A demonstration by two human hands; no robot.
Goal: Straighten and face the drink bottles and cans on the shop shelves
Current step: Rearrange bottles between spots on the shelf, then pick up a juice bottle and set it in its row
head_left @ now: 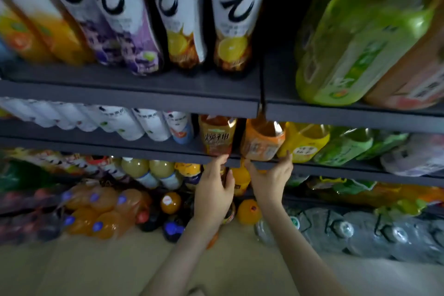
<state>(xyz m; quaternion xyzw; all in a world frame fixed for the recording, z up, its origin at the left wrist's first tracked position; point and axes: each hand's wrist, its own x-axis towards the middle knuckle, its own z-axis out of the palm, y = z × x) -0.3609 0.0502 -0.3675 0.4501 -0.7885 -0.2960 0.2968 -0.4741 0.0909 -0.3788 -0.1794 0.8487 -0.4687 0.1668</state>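
Observation:
Two bottles stand at the front of the middle shelf [168,149]: an amber tea bottle [217,136] with a brown-red label and, to its right, an orange-labelled bottle [263,143]. My left hand [212,191] reaches up under the amber bottle. Its fingertips are at the shelf lip just below the bottle's base and the thumb is spread apart. My right hand [271,180] cups the base of the orange-labelled bottle, thumb on its left and fingers on its right. A yellow bottle [305,142] stands beside those fingers.
White-labelled bottles [134,125] fill the middle shelf to the left, green ones [343,146] to the right. Tall white juice bottles [177,12] and a large green bottle [355,50] stand on the shelf above. Orange soda packs [105,211] and water bottles [348,230] sit on the floor.

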